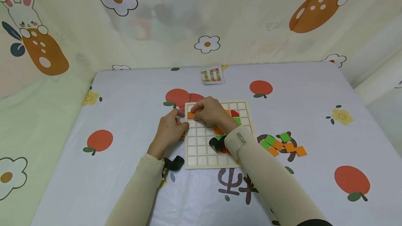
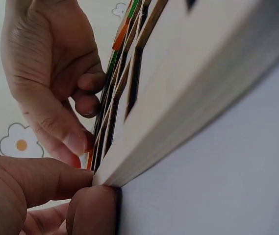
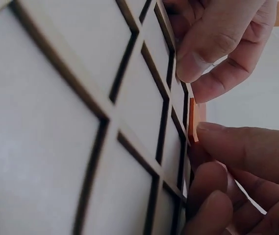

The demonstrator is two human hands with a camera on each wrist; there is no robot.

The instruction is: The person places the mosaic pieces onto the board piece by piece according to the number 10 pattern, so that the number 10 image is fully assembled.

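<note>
A wooden grid board (image 1: pixel 201 151) lies on the table. At its left edge, my left hand (image 1: pixel 168 128) pinches the rim between thumb and finger; the left wrist view shows these fingertips (image 2: pixel 78 181) at the edge. My right hand (image 1: pixel 211 111) reaches across the upper part of the board. Its fingers pinch an orange square tile (image 1: pixel 190 115) at a cell in the leftmost column, and the right wrist view shows this tile edge-on. Other tiles sit in the board, among them a red one (image 1: pixel 234 113) and a green one (image 1: pixel 237 120); the right hand and sleeve hide part of them.
To the right of the board lie several loose green tiles (image 1: pixel 285 137) and orange tiles (image 1: pixel 300 151), some overlapping. A small printed pattern card (image 1: pixel 212 74) lies at the back of the table. The tablecloth (image 1: pixel 125 107) has printed fruit and flowers.
</note>
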